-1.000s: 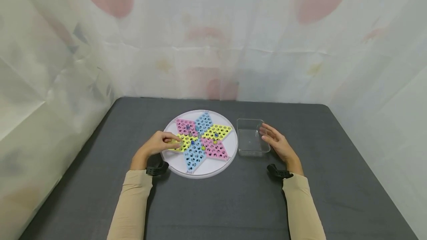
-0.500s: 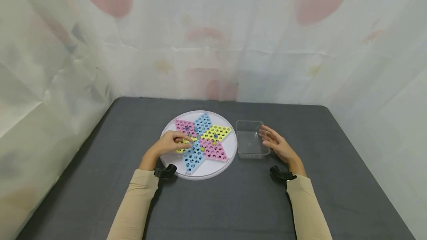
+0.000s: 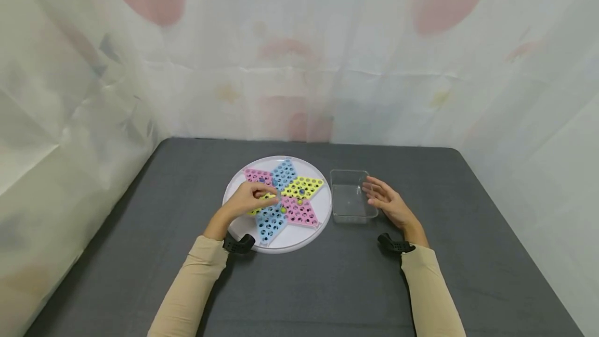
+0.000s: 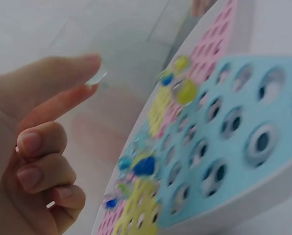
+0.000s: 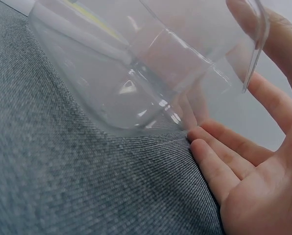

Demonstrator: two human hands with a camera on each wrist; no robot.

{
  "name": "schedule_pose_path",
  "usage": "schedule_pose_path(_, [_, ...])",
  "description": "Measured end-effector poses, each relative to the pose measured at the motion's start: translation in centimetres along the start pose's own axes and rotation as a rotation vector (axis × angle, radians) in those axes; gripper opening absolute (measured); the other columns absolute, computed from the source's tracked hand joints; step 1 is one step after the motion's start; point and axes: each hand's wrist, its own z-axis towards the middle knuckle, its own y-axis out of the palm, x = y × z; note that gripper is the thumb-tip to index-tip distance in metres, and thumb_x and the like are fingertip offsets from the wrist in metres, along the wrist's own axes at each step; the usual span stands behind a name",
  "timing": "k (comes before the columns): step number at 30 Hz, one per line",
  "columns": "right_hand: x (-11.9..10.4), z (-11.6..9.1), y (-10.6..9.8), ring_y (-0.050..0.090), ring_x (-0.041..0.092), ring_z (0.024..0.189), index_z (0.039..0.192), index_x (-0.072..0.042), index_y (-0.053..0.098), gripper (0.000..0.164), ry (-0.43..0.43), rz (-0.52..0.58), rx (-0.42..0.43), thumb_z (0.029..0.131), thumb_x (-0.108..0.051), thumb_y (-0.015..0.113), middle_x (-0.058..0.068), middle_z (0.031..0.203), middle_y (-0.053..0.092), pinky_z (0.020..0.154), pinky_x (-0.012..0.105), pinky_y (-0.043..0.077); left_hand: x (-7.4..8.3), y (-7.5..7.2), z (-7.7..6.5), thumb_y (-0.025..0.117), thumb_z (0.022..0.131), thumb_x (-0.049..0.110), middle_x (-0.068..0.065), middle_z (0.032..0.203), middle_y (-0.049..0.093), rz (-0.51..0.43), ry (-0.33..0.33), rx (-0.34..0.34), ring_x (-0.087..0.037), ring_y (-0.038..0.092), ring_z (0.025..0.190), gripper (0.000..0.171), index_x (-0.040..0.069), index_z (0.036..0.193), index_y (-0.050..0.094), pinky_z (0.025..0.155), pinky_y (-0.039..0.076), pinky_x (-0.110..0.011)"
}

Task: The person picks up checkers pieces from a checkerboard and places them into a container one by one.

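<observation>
Thumb and index finger of my left hand (image 3: pixel 248 200) pinch a clear glass marble (image 4: pixel 101 76) above the Chinese checkers board (image 3: pixel 252 237). The other fingers are curled in toward the palm. The round white board bears a star of pink, blue and yellow perforated points, its left side partly hidden by the hand. Several marbles sit near the star's middle, among them a yellow-green marble (image 4: pixel 187 92) and a blue marble (image 4: pixel 145 165). My right hand (image 3: pixel 394 207) rests its relaxed fingers along the right wall of a clear plastic box (image 3: pixel 353 219).
The box stands just right of the board, on a dark grey cloth-covered table (image 3: pixel 309 295). Pale patterned curtains (image 3: pixel 299 82) hang behind and at both sides. Each wrist wears a black camera band.
My left hand has moved right across the board, from the left yellow point toward the star's middle, with the marble between its fingertips. The right hand stays beside the box.
</observation>
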Motion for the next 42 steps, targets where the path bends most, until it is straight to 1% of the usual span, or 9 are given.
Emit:
schedule_pose_path(2, [0.0, 0.0, 0.0, 0.049, -0.004, 0.129, 0.151, 0.005, 0.018, 0.070, -0.001, -0.005, 0.001, 0.094, -0.005, 0.059, 0.019, 0.147, 0.038, 0.102, 0.011, 0.041, 0.2, 0.5, 0.1, 0.075, 0.084, 0.023, 0.000, 0.062, 0.032, 0.014, 0.016, 0.015, -0.007, 0.029, 0.057, 0.022, 0.007, 0.100, 0.075, 0.057, 0.028, -0.021])
schedule_pose_path(4, [0.1, 0.0, -0.1, 0.049, -0.004, 0.129, 0.151, 0.005, 0.018, 0.070, 0.007, -0.009, 0.003, 0.094, -0.005, 0.059, 0.021, 0.148, 0.036, 0.102, 0.011, 0.041, 1.5, 0.9, -0.2, 0.073, 0.085, 0.018, 0.000, 0.062, 0.032, 0.025, 0.026, 0.027, -0.006, 0.028, 0.057, 0.022, 0.003, 0.100, 0.074, 0.058, 0.028, -0.020])
schedule_pose_path(7, [0.1, 0.1, 0.0, 0.049, -0.003, 0.129, 0.151, 0.004, 0.018, 0.070, 0.018, -0.017, 0.004, 0.094, -0.006, 0.058, 0.026, 0.149, 0.033, 0.102, 0.011, 0.041, 2.0, 1.7, -0.2, 0.071, 0.086, 0.011, -0.001, 0.061, 0.031, 0.023, 0.027, 0.041, -0.005, 0.026, 0.055, 0.022, -0.002, 0.103, 0.073, 0.058, 0.027, -0.020])
schedule_pose_path(9, [0.2, 0.2, 0.0, 0.048, -0.003, 0.129, 0.151, 0.003, 0.018, 0.071, 0.025, -0.023, 0.005, 0.094, -0.007, 0.059, 0.030, 0.149, 0.030, 0.101, 0.011, 0.042, 2.1, 2.1, -0.1, 0.071, 0.086, 0.009, -0.002, 0.062, 0.030, 0.013, 0.029, 0.052, -0.004, 0.025, 0.054, 0.023, -0.005, 0.104, 0.071, 0.057, 0.026, -0.019])
schedule_pose_path(11, [0.2, 0.3, 0.1, 0.049, -0.003, 0.129, 0.152, 0.003, 0.018, 0.071, 0.033, -0.022, 0.006, 0.094, -0.008, 0.059, 0.035, 0.150, 0.025, 0.101, 0.010, 0.042, 1.1, 2.6, 0.3, 0.071, 0.087, 0.013, -0.001, 0.062, 0.030, 0.009, 0.030, 0.060, -0.003, 0.024, 0.053, 0.025, -0.002, 0.106, 0.072, 0.056, 0.026, -0.020])
schedule_pose_path(14, [0.3, 0.3, 0.1, 0.048, -0.004, 0.128, 0.151, 0.004, 0.016, 0.071, 0.038, -0.025, 0.004, 0.095, -0.007, 0.058, 0.038, 0.149, 0.021, 0.101, 0.010, 0.042, 1.0, 2.9, 0.3, 0.072, 0.087, 0.019, 0.002, 0.061, 0.030, 0.010, 0.032, 0.065, -0.002, 0.024, 0.053, 0.026, 0.002, 0.106, 0.073, 0.055, 0.026, -0.020])
schedule_pose_path(25, [0.1, 0.4, 0.1, 0.047, -0.005, 0.128, 0.152, 0.003, 0.016, 0.073, 0.054, -0.020, 0.007, 0.095, -0.010, 0.059, 0.038, 0.150, 0.019, 0.101, 0.010, 0.041, 1.9, 3.9, 0.6, 0.072, 0.087, 0.021, 0.005, 0.058, 0.027, -0.029, 0.070, 0.054, -0.004, 0.023, 0.052, 0.024, 0.006, 0.105, 0.074, 0.050, 0.025, -0.018])
schedule_pose_path(35, [0.2, 0.5, 0.2, 0.047, -0.007, 0.127, 0.152, 0.002, 0.015, 0.074, 0.074, -0.030, 0.010, 0.095, -0.011, 0.059, 0.037, 0.151, 0.019, 0.099, 0.008, 0.041, 2.3, 4.7, 0.5, 0.071, 0.088, 0.021, 0.005, 0.056, 0.028, -0.065, 0.066, 0.040, -0.003, 0.023, 0.050, 0.025, 0.006, 0.108, 0.073, 0.049, 0.023, -0.018])
schedule_pose_path(42, [0.2, 0.4, 0.2, 0.048, -0.005, 0.128, 0.152, 0.004, 0.016, 0.072, 0.050, -0.026, 0.010, 0.095, -0.008, 0.058, 0.038, 0.150, 0.021, 0.099, 0.009, 0.042, 2.9, 5.7, 1.0, 0.070, 0.089, 0.020, 0.005, 0.056, 0.027, -0.086, 0.089, 0.026, -0.002, 0.022, 0.050, 0.024, 0.006, 0.108, 0.073, 0.050, 0.023, -0.017])
